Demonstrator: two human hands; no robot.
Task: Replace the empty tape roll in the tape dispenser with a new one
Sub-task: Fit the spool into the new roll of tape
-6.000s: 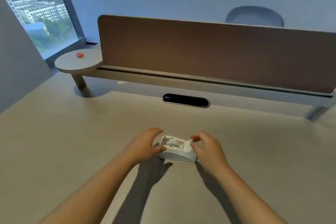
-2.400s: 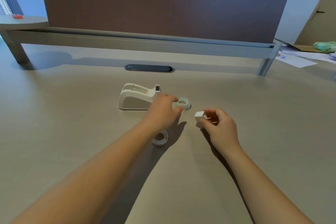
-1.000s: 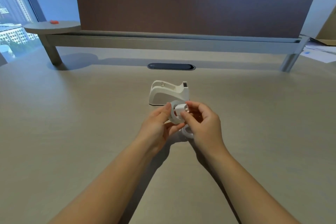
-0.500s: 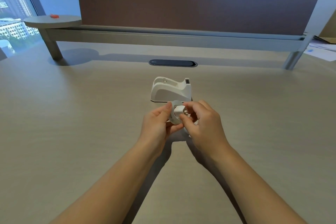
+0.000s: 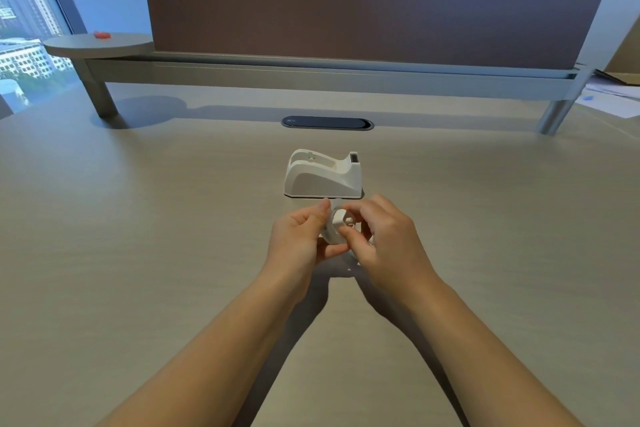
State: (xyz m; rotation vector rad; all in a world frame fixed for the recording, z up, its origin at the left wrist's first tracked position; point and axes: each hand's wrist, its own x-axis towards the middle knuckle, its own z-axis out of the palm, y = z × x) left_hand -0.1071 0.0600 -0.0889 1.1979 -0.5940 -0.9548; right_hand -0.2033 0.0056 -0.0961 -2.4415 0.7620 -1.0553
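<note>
The white tape dispenser [image 5: 323, 175] stands on the desk with its roll cradle bare and its cutter end to the right. Just in front of it, my left hand [image 5: 301, 239] pinches a new tape roll [image 5: 330, 230] upright. My right hand [image 5: 384, 236] presses the small white spindle core [image 5: 343, 218] into the roll's centre hole. The two hands touch around the roll and hide much of it. The old empty roll lies under my right hand and is mostly hidden.
A brown divider panel [image 5: 363, 0] on a grey rail crosses the far desk edge. A dark cable grommet [image 5: 327, 122] sits behind the dispenser. A round side shelf [image 5: 97, 45] with a small red object [image 5: 102, 35] is far left. Papers [image 5: 613, 97] lie far right.
The spindle core has gone deeper into the new roll between my hands. Earlier my left hand picked up the roll while my right held the core apart.
</note>
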